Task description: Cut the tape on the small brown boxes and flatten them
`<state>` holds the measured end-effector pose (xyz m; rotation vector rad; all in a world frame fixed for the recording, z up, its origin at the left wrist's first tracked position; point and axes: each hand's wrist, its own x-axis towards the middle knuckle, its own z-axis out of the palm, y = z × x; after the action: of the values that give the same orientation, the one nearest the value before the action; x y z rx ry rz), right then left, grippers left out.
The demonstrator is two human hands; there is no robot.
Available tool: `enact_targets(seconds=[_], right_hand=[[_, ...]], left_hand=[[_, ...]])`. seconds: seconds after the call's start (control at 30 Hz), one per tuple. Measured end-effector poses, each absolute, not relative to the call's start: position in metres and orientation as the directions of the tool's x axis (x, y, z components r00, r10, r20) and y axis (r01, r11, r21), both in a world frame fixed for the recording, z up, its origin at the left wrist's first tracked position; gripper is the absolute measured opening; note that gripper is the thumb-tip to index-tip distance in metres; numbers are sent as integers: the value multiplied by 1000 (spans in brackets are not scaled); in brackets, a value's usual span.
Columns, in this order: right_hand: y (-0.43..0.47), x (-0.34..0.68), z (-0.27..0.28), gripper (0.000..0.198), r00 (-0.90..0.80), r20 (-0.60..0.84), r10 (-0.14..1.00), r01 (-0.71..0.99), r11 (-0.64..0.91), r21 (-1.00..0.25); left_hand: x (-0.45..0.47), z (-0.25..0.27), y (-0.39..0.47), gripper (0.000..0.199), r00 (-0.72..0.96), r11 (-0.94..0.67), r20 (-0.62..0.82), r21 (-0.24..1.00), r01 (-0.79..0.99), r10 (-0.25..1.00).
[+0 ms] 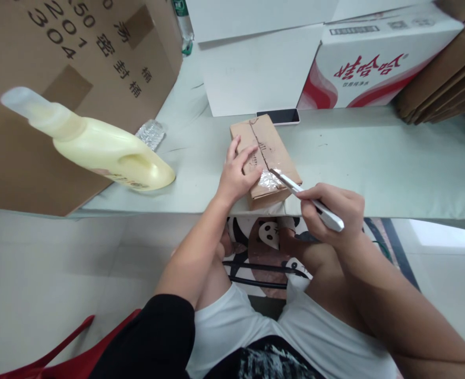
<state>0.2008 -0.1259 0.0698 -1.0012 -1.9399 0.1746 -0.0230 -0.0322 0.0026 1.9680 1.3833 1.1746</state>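
Note:
A small brown cardboard box (276,143) lies near the table's front edge, with a dark seam along its top and shiny clear tape (270,179) at the near end. My left hand (236,176) rests on the box's left side and top, its fingers spread apart. A white utility knife (322,210) is gripped in my right hand (335,213), just right of the box. Its blade points up and left, and the tip meets the seam beside the tape. I cannot tell how deep the tip goes.
A bottle of pale yellow liquid (114,152) and crumpled clear plastic (151,134) are at left, by a large carton (78,31). Behind the small box lie a phone (279,116) and white cartons (374,63). Folded brown cardboard (445,79) leans at right.

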Motion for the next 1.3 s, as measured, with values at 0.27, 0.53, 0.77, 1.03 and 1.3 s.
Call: enact_targets(seconds=[0.27, 0.53, 0.77, 1.03, 1.3], right_hand=[[-134, 191, 76, 14, -262, 634, 728, 606, 635, -479], [-146, 202, 84, 16, -277, 684, 675, 527, 702, -480], [-120, 230, 62, 18, 228, 668, 708, 638, 410, -652], [-44, 252, -2, 59, 33, 90, 995, 908, 8, -419], [-57, 226, -9, 44, -317, -182, 931, 916, 250, -315]], left_hand=[[-24, 2, -30, 50, 136, -386, 371, 766, 514, 918], [-23, 5, -30, 49, 128, -369, 355, 782, 501, 926], [-31, 5, -28, 60, 155, -381, 352, 783, 491, 923], [-45, 7, -21, 61, 91, -272, 257, 887, 374, 962], [-65, 19, -19, 57, 106, -151, 127, 954, 260, 986]])
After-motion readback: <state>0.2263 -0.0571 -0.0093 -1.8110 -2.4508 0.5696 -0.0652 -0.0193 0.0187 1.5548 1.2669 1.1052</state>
